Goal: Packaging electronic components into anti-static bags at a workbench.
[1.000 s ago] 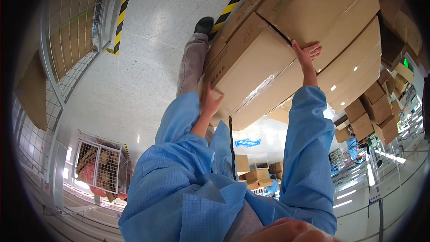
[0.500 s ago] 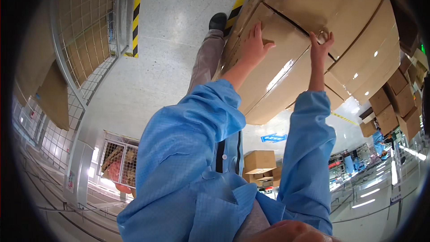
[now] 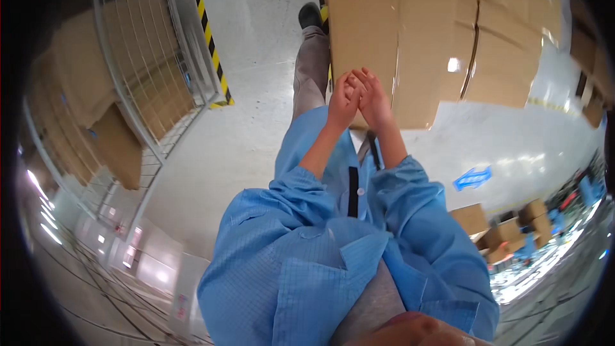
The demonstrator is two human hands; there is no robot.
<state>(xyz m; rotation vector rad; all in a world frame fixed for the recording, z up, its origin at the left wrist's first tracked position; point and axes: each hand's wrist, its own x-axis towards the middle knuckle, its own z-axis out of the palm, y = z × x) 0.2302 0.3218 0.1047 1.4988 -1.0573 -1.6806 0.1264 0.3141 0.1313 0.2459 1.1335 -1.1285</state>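
Note:
My left hand and my right hand meet in front of my body, just over the near edge of a large brown cardboard box. The fingers of both are bent and pressed against each other, closed together at the tips. Whatever may lie between them is hidden; I cannot make it out. Neither hand visibly touches the box below.
More cardboard boxes adjoin on the right. Yellow-black tape marks the floor at left, beside a wire mesh cage holding cardboard. A blue floor arrow and smaller cartons lie to the right.
Both hands have left the box tops, drawn back toward my body and come together. My view has turned, so the boxes now sit straighter ahead.

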